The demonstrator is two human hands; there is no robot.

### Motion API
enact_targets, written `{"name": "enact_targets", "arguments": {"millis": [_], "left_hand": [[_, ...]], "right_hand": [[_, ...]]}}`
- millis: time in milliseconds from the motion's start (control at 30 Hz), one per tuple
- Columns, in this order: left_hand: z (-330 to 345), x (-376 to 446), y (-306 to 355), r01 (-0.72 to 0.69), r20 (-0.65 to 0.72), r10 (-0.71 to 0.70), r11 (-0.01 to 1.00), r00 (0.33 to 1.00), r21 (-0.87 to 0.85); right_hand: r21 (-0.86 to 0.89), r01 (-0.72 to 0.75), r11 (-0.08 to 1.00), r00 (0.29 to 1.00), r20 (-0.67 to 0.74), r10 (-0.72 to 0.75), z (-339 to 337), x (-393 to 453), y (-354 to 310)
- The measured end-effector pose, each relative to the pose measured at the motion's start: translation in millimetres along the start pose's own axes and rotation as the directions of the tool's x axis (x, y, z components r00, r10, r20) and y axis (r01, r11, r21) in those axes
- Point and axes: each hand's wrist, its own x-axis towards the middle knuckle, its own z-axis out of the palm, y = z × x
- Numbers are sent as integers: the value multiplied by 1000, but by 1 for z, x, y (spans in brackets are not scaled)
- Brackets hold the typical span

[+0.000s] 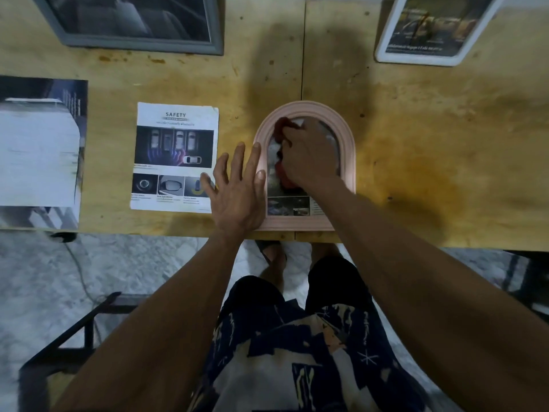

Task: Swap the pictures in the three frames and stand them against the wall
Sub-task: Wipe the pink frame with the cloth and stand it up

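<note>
The pink arched frame [306,165] lies flat on the yellow wooden tabletop [430,150], close to the near edge, directly in front of the person. A picture with a red shape sits inside it, partly hidden. The right hand [309,156] rests on the glass area of this frame, its fingers [289,133] bent toward the arch at 12 o'clock; I cannot tell if they pinch something or only press. The left hand [237,188] lies flat with released, spread fingers [252,156], touching the left border of the frame and also the right edge of a loose printed sheet titled "SAFETY" [175,156], which lies at 9 o'clock from the frame. Farther at 9 o'clock, at the tabletop's left end, lies a bigger blurred picture [38,150]. At 11 o'clock a grey frame [142,46] with a dark picture is at the far edge. At 1 o'clock a white frame [383,46] with rounded corners holds a picture of a car.
</note>
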Motion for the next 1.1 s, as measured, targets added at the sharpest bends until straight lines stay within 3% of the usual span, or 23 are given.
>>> {"name": "enact_targets", "arguments": {"millis": [167, 300, 433, 500, 667, 833, 933, 1100], "left_hand": [[0, -1, 0, 1, -15, -1, 1000, 1000, -16], [-1, -1, 1, 14, -2, -14, 1000, 1000, -21], [-1, -1, 2, 24, 0, -24, 1000, 1000, -15], [0, -1, 2, 27, 8, -27, 999, 1000, -24], [-1, -2, 4, 25, 3, -25, 999, 1000, -35], [-2, -2, 3, 17, -4, -18, 999, 1000, -39], [-2, -2, 3, 16, -5, -16, 999, 1000, -46], [-2, -2, 2, 15, -7, -15, 998, 1000, -54]], "right_hand": [[-29, 129, 991, 990, 55, -127, 13, -32, -11], [-181, 167, 969, 986, 53, -160, 1, -36, 17], [-305, -45, 951, 999, -30, 38, -10, -32, 45], [-355, -68, 932, 997, 14, 79, -7, -33, 50], [-206, -209, 956, 976, 9, 216, -2, -62, 35], [4, -102, 995, 994, 39, 102, 6, -68, 16], [-73, 65, 995, 991, 118, -56, 3, -70, 2], [-138, 184, 973, 969, 189, -157, -1, -78, -3]]}}
